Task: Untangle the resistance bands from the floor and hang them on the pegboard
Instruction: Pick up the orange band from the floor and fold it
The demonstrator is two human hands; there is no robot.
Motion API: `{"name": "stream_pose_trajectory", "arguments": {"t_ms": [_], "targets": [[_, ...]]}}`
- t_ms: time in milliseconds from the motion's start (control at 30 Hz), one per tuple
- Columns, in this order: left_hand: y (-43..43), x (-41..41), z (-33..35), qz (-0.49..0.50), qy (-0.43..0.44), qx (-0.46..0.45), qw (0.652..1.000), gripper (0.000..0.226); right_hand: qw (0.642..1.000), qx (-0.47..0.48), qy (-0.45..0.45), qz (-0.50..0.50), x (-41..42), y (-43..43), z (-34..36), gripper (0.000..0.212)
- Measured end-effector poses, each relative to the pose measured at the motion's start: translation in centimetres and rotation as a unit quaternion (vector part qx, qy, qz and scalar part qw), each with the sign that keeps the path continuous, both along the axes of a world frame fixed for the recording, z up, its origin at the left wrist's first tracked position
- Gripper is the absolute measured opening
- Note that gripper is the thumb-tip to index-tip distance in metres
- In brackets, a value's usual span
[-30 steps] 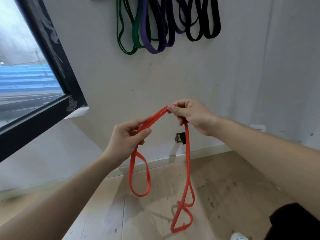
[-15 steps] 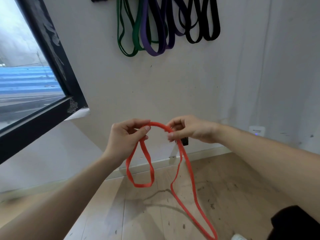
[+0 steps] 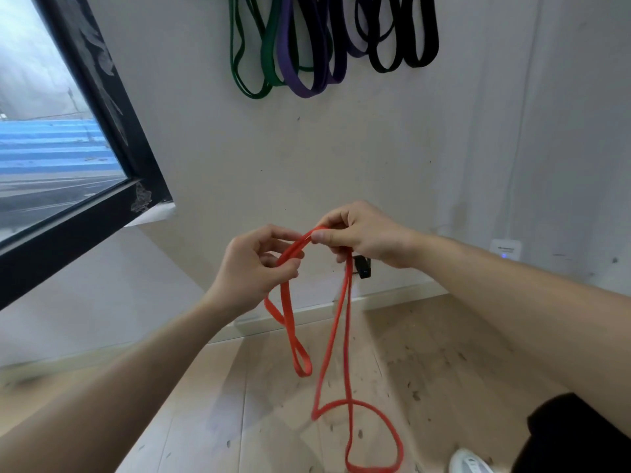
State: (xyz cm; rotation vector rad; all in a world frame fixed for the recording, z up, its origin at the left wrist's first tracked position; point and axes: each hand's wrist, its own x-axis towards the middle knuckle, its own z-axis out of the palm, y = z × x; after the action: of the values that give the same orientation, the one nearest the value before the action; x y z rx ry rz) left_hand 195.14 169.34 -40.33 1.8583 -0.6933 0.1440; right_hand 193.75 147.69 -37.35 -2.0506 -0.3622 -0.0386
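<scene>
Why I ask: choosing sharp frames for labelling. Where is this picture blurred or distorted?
Head view: the orange rubber loop band is motion-smeared along its hanging strands; left hand and right hand look crisp; the wide-angle lens slants the black window frame; no glare.

The flat rubber resistance band (image 3: 293, 249) I hold at centre frame is plain orange-red. Along the top edge hang dark green rubber loops (image 3: 267, 59), purple rubber loops (image 3: 285, 63) and, rightmost, black rubber loops (image 3: 433, 42), all unpatterned. The painted wall (image 3: 341, 148) is off-white with grey smudges. The plank floor (image 3: 426, 353) at the bottom is pale wood, flecked dark. The window frame (image 3: 68, 230) at left is black; the corrugated sheeting (image 3: 51, 145) beyond it is striped blue.
</scene>
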Motion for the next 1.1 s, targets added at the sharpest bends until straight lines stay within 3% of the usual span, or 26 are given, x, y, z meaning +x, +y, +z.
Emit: {"name": "stream_pose_trajectory", "arguments": {"t_ms": [533,667,733,800,900,1100], "targets": [[0.9,1.0,0.3,0.041,-0.051,-0.021,0.998,0.025,0.989,0.138,0.003,-0.048,0.8,-4.8,0.8,0.019],[0.7,0.8,0.4,0.052,-0.052,-0.022,0.997,0.023,0.995,0.072,0.074,-0.016,0.6,-5.9,0.4,0.026],[0.5,0.5,0.5,0.046,-0.042,-0.036,0.997,0.021,0.992,0.015,0.122,0.037,0.3,-5.6,0.1,0.036],[0.1,0.2,0.6,0.03,-0.033,-0.041,0.998,0.019,0.984,-0.011,0.149,0.101,-0.1,-4.1,-0.3,0.033],[-0.8,-0.4,0.4,0.011,-0.042,-0.02,0.999,0.018,0.981,0.004,0.142,0.133,-0.4,-1.1,-0.6,0.029],[-0.1,0.1,0.1,0.039,-0.092,0.0,0.995,0.017,0.987,0.078,0.118,0.071,-0.8,0.6,-0.7,0.018]]}}
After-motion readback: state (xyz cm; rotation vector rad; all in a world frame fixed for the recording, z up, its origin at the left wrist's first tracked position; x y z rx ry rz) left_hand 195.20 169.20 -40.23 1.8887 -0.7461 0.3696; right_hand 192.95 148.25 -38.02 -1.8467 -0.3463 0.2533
